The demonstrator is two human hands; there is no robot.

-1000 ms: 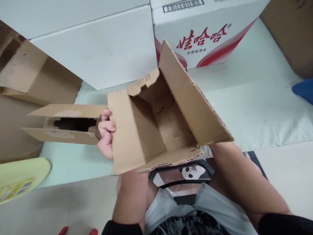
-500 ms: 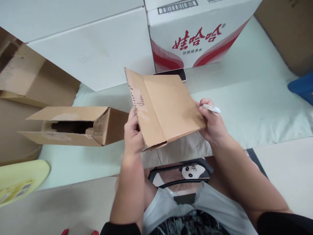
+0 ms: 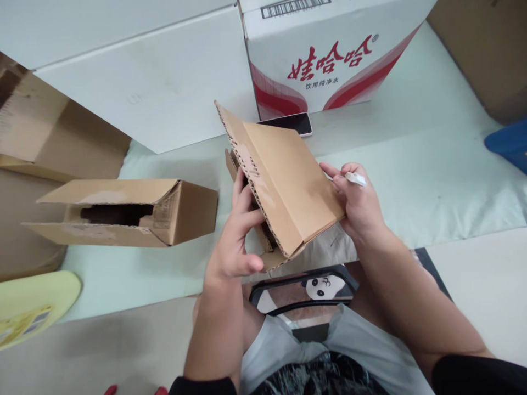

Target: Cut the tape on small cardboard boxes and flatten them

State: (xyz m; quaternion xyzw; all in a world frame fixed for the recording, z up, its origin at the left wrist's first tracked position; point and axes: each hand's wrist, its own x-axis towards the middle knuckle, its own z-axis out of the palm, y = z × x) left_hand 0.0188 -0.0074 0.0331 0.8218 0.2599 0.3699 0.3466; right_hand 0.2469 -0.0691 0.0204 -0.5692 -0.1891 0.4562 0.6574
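Note:
A brown cardboard box (image 3: pixel 294 186), nearly flat, is held tilted in front of me. One long flap with a perforated edge stands out at its left end. My left hand (image 3: pixel 239 236) is at that end with its fingers spread, the fingertips reaching into the gap between the flaps. At the far side, my right hand (image 3: pixel 358 203) grips the box's right edge. A small white tool (image 3: pixel 355 179) sticks out between that hand's thumb and fingers; its kind cannot be made out. Left of my left hand, another cardboard box (image 3: pixel 195 211) lies with its end flaps ajar.
A white carton with red lettering (image 3: pixel 329 60) and a plain white box (image 3: pixel 164 82) stand at the back. A dark-screened phone (image 3: pixel 304 124) lies before them. Larger brown boxes (image 3: pixel 82 131) are at left, a yellow-green container (image 3: pixel 45 302) at front left, a blue object (image 3: pixel 508 144) at right.
My left hand has loosened from the box's end and spread its fingers into the gap. The flaps have parted, showing the dark inside. My right hand keeps its hold.

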